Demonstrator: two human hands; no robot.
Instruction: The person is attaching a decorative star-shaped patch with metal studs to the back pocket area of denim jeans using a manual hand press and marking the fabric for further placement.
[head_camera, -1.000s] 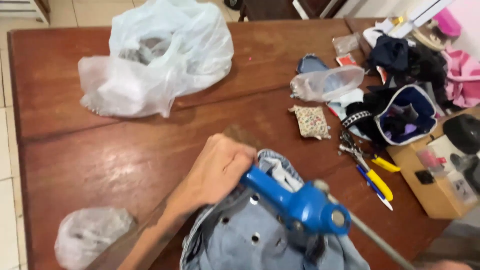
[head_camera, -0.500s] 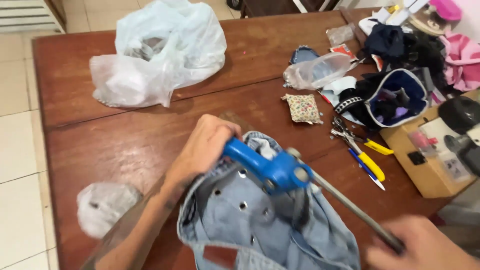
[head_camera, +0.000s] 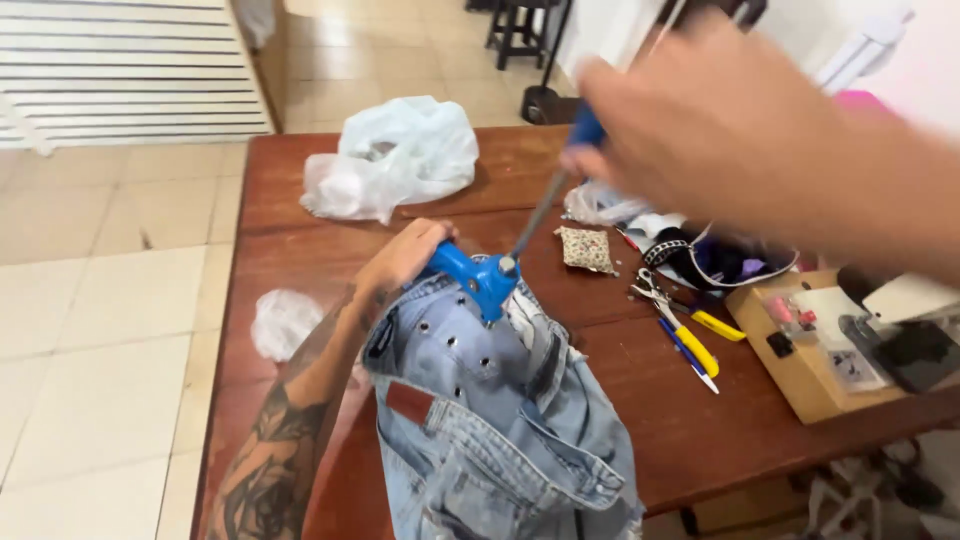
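Observation:
A light blue denim garment (head_camera: 500, 420) with several metal eyelets lies on the brown wooden table (head_camera: 290, 240). A blue hand press tool (head_camera: 478, 276) stands on its top edge. My left hand (head_camera: 405, 255) grips the tool's blue body and the denim under it. My right hand (head_camera: 720, 120), raised high and blurred close to the camera, holds the blue grip at the end of the tool's long metal lever (head_camera: 540, 212), which tilts up and to the right.
A crumpled white plastic bag (head_camera: 395, 160) lies at the table's far side, a smaller one (head_camera: 283, 322) at the left edge. A patterned pincushion (head_camera: 586, 249), scissors and yellow-handled tools (head_camera: 690, 335), a dark pouch (head_camera: 720, 262) and a cardboard box (head_camera: 835, 350) crowd the right side.
My right hand has swung the lever from low at the right up high toward the camera. The view has pulled back and tilted. My left hand stays on the tool.

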